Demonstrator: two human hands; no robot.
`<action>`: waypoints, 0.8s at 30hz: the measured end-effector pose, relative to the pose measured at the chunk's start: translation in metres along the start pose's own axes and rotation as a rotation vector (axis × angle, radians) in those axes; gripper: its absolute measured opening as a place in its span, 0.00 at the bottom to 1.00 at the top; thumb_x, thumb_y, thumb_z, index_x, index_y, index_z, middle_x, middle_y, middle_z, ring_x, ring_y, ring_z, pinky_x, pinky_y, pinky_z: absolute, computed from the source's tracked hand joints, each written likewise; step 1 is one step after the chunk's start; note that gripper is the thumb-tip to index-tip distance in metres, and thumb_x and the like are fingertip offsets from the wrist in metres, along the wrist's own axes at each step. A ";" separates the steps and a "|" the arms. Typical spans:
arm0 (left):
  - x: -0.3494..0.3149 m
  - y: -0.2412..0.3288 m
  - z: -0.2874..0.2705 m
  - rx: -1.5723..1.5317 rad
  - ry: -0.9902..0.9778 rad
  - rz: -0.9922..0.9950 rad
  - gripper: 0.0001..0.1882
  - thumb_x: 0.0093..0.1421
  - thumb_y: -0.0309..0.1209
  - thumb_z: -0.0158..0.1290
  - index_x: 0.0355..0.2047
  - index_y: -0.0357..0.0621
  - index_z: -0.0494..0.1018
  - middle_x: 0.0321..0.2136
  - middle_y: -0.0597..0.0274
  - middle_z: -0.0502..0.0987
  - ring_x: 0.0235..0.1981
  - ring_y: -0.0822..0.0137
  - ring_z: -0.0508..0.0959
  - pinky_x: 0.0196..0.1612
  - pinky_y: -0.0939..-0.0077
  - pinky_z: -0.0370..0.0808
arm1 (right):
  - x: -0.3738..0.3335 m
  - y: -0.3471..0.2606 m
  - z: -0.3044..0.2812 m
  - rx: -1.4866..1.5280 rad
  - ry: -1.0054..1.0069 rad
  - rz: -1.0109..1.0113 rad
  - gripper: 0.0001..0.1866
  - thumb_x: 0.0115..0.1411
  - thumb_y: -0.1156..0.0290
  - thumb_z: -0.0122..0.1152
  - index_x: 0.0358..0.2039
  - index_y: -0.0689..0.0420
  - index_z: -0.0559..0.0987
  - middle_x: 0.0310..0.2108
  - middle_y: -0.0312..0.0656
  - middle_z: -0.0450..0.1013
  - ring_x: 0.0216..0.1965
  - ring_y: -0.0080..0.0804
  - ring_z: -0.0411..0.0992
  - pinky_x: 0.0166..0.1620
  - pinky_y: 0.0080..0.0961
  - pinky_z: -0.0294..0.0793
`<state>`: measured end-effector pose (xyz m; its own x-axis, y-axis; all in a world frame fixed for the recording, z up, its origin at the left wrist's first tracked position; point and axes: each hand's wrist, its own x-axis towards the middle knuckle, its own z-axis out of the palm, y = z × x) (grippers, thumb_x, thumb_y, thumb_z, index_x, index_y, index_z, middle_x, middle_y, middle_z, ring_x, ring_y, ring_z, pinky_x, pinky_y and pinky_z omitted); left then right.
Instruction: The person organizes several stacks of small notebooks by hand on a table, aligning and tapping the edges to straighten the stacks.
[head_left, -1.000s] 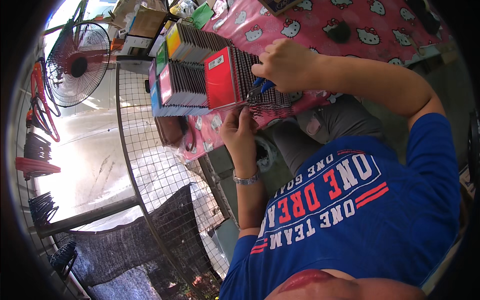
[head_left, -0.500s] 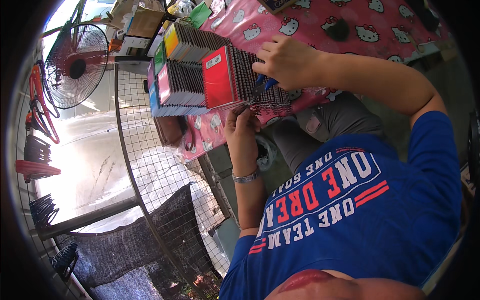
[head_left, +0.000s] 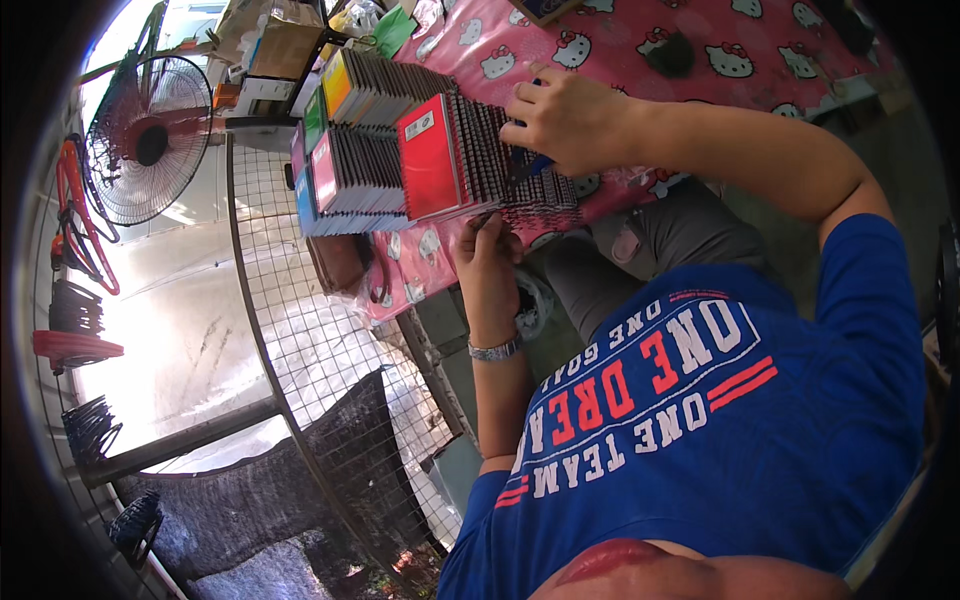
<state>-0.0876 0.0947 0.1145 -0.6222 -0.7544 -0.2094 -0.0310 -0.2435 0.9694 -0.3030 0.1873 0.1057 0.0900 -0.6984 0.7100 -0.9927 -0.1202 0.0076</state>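
Red spiral notebooks (head_left: 430,160) lie overlapped in a row, their dark coils (head_left: 478,140) toward the right hand (head_left: 570,120), which is closed around blue-handled pliers (head_left: 540,163) with the tool's dark head at the coils; how far its jaws part is too small to tell. Below the row's near edge, the left hand (head_left: 488,245) has thumb and fingers drawn close together at the notebooks; whether they pinch anything cannot be told. Just beyond stand pink-covered notebooks (head_left: 322,165) and yellow-covered notebooks (head_left: 338,88) on a pink patterned tablecloth (head_left: 625,65), with a fan (head_left: 150,145) farther off.
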 end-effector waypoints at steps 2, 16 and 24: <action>0.002 -0.003 0.004 0.000 -0.003 -0.027 0.02 0.59 0.23 0.54 0.32 0.40 0.71 0.20 0.68 0.70 0.17 0.77 0.68 0.22 0.82 0.63 | 0.004 -0.002 0.001 -0.021 0.013 -0.024 0.09 0.42 0.70 0.61 0.27 0.55 0.77 0.23 0.43 0.75 0.31 0.39 0.75 0.41 0.34 0.74; 0.005 -0.015 0.000 0.073 -0.004 -0.006 0.02 0.57 0.22 0.55 0.31 0.41 0.72 0.22 0.68 0.71 0.18 0.78 0.68 0.22 0.82 0.62 | 0.001 -0.008 0.012 0.017 -0.337 0.071 0.07 0.43 0.69 0.61 0.25 0.55 0.78 0.24 0.43 0.75 0.34 0.39 0.77 0.43 0.37 0.74; 0.005 -0.020 -0.004 0.014 0.028 -0.019 0.02 0.57 0.22 0.55 0.30 0.41 0.72 0.22 0.67 0.73 0.19 0.76 0.69 0.22 0.82 0.63 | -0.006 -0.008 0.010 0.074 -0.389 0.135 0.07 0.43 0.69 0.60 0.25 0.56 0.77 0.23 0.45 0.75 0.31 0.41 0.76 0.37 0.39 0.75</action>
<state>-0.0868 0.0937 0.0932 -0.5992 -0.7665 -0.2311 -0.0536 -0.2497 0.9669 -0.2947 0.1853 0.0948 -0.0028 -0.9243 0.3817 -0.9906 -0.0496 -0.1275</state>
